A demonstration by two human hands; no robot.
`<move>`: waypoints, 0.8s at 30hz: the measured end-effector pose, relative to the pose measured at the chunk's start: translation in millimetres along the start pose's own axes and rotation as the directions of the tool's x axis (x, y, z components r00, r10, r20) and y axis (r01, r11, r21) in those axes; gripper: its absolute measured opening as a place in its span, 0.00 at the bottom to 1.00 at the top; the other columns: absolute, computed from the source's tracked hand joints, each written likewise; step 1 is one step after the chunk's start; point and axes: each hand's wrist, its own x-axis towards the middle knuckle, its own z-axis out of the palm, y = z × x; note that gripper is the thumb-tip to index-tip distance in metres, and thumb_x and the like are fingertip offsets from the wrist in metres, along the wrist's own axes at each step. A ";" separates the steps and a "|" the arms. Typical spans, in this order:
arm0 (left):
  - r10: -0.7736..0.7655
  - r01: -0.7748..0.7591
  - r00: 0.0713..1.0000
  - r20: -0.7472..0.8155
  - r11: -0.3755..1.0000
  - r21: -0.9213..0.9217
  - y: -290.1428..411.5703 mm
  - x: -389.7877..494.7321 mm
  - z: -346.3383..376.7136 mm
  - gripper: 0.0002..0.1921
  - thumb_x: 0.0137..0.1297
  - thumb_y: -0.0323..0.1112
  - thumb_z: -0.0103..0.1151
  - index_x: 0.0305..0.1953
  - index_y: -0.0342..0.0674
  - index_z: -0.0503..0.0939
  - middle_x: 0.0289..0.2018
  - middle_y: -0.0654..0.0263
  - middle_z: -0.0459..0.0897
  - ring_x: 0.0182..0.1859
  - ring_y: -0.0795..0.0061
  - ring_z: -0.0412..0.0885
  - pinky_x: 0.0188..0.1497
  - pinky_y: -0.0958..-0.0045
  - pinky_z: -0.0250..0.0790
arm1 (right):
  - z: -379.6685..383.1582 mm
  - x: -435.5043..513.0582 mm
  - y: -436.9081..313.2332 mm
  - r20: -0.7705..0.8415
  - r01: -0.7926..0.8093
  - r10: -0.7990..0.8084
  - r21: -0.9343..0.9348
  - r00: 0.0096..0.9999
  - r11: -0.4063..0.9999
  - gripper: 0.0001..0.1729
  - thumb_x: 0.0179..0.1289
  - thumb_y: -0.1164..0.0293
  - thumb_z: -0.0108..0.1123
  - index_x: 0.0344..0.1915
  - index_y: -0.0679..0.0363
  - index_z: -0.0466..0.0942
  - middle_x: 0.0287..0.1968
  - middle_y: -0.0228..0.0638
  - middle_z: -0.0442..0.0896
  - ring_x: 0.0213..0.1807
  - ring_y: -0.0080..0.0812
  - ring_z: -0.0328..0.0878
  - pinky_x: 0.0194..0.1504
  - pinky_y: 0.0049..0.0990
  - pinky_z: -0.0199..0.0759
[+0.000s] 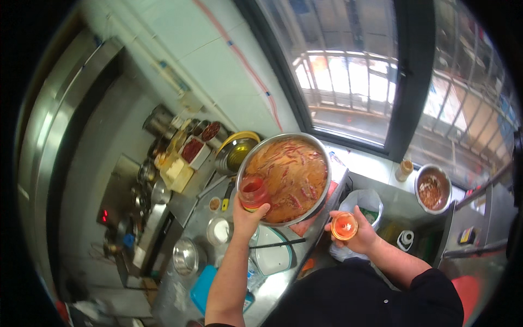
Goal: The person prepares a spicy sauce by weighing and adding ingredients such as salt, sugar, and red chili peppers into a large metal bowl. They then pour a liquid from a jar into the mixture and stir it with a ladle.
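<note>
My left hand grips a red-stained jar with its mouth uncovered, at the near left rim of a wide steel basin. Reddish-brown liquid with many dried red chillies fills much of the basin. Over to the right, my right hand holds a round jar lid, its red-smeared inner side turned up towards me. Below that hand stands a bin lined with a white plastic bag. A red cloth or board shows partly under the basin.
A black stick rests across a white tray. Steel bowls and a blue plastic container crowd the counter's near left. Beyond are a pot of yellowish oil and a white tub of red seasoning. Another steel bowl sits on the windowsill.
</note>
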 end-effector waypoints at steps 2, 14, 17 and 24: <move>-0.004 -0.003 0.998 -0.064 0.995 -0.101 -0.9 -19.1 -5.9 0.45 0.46 0.35 0.80 0.64 0.34 0.63 0.58 0.57 0.75 0.59 0.67 0.75 0.63 0.66 0.67 | 26.2 10.9 -7.7 0.028 -0.023 0.026 -0.094 0.999 0.995 0.33 0.77 0.46 0.39 0.71 0.54 0.62 0.59 0.42 0.78 0.49 0.36 0.80 0.40 0.33 0.76; 0.067 -0.098 0.969 -0.236 0.988 -0.121 24.8 -128.8 -46.5 0.47 0.41 0.36 0.81 0.63 0.36 0.64 0.56 0.55 0.75 0.58 0.62 0.76 0.62 0.64 0.69 | 204.5 94.9 55.0 0.543 0.506 -0.096 -0.823 0.834 -0.259 0.40 0.64 0.57 0.63 0.70 0.64 0.61 0.69 0.55 0.65 0.70 0.53 0.62 0.70 0.42 0.57; 0.132 -0.122 0.946 -0.298 0.991 0.054 15.1 -156.3 -64.8 0.46 0.39 0.38 0.80 0.62 0.34 0.66 0.56 0.51 0.75 0.58 0.52 0.75 0.62 0.58 0.67 | 218.6 92.3 90.4 0.618 0.565 0.021 -0.704 0.786 -0.431 0.43 0.63 0.55 0.63 0.70 0.67 0.61 0.70 0.60 0.62 0.71 0.59 0.59 0.71 0.44 0.54; 0.212 -0.108 0.906 -0.367 0.953 0.284 -2.0 -208.2 -95.0 0.45 0.45 0.37 0.77 0.66 0.35 0.64 0.58 0.50 0.74 0.60 0.50 0.73 0.63 0.58 0.66 | 244.8 80.6 149.4 0.659 0.639 0.197 -0.542 0.726 -0.546 0.51 0.57 0.52 0.68 0.71 0.69 0.57 0.71 0.63 0.58 0.73 0.61 0.56 0.72 0.48 0.53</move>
